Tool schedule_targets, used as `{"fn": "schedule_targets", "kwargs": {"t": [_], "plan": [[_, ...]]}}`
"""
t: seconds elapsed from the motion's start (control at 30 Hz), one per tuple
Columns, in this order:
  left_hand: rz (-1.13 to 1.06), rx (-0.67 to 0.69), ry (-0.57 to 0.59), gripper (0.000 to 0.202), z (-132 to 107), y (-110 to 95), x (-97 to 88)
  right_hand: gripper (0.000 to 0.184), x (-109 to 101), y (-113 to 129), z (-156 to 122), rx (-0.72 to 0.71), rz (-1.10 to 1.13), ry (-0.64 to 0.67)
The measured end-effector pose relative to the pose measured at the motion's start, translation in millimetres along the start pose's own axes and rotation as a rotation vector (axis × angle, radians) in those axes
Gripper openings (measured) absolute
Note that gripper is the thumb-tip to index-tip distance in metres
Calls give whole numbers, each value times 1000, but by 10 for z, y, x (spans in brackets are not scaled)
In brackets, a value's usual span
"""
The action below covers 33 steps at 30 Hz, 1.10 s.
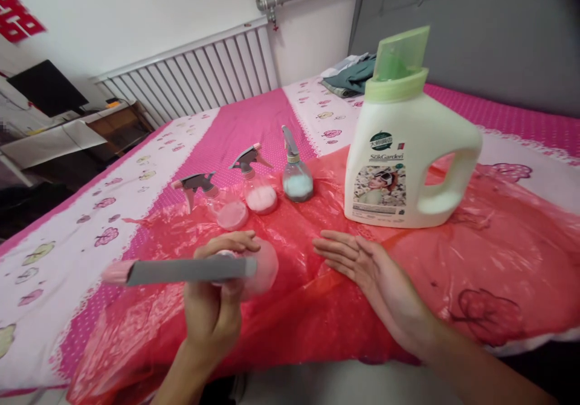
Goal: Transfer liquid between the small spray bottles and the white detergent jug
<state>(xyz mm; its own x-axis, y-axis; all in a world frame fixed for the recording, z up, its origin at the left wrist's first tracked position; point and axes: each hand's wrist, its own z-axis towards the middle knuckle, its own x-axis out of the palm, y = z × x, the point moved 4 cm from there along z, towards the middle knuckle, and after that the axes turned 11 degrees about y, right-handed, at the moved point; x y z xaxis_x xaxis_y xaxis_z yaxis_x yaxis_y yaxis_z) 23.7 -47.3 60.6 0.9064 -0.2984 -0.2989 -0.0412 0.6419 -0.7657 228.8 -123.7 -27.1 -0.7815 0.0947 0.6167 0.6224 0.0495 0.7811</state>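
My left hand (212, 290) is wrapped round the neck of a spray bottle (265, 267) with a grey and pink trigger head pointing left. Its clear body shows partly beyond my fingers. My right hand (362, 266) is held over the red plastic sheet (299, 308), fingers stretched out and nothing in it. Past my hands stand two more spray bottles with grey and pink heads, one nearer (232, 214) and one farther (261, 198), and a spray bottle with bluish contents (298, 182). A large cream detergent jug (421, 151) with a green cap stands beyond my right hand.
The red sheet lies over a bed with a pink and white patterned cover (254, 118). Folded clothes (351, 74) lie at the back, near a grey headboard (493, 36). A radiator (194, 69) runs along the wall; a desk with a black monitor (48, 87) stands left.
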Motion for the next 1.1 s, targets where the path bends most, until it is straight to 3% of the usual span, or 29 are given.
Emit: {"fn": "schedule_targets", "kwargs": {"t": [0.1,0.23,0.37,0.43,0.5,0.53,0.63,0.67,0.83,0.97,1.1], "plan": [[46,-60,-86,28,23,38,-73,44,-29,13,19,18,41,-44],[-29,195,-202,25,54,-33,-158,44,-20,51,25,-2,50,-44],[122,23,-127,20,37,41,-104,44,-50,56,60,29,189,-78],[49,94,-112,25,23,18,-70,46,-56,51,79,55,274,-81],[-23,181,-179,26,22,-16,-78,51,-37,51,96,68,323,-38],[-4,143,-190,27,36,-7,-81,54,-23,53,102,66,334,-9],[91,-144,-142,30,83,62,-92,65,20,66,107,37,368,79],[74,-181,-121,31,90,54,-97,68,34,75,104,24,388,115],[-78,53,-146,30,98,-151,-144,76,121,154,64,-27,442,348],[40,-162,-65,25,92,-13,-84,76,130,181,56,-44,410,364],[-98,-58,-126,26,81,-54,-93,72,111,194,67,-98,405,334]]}}
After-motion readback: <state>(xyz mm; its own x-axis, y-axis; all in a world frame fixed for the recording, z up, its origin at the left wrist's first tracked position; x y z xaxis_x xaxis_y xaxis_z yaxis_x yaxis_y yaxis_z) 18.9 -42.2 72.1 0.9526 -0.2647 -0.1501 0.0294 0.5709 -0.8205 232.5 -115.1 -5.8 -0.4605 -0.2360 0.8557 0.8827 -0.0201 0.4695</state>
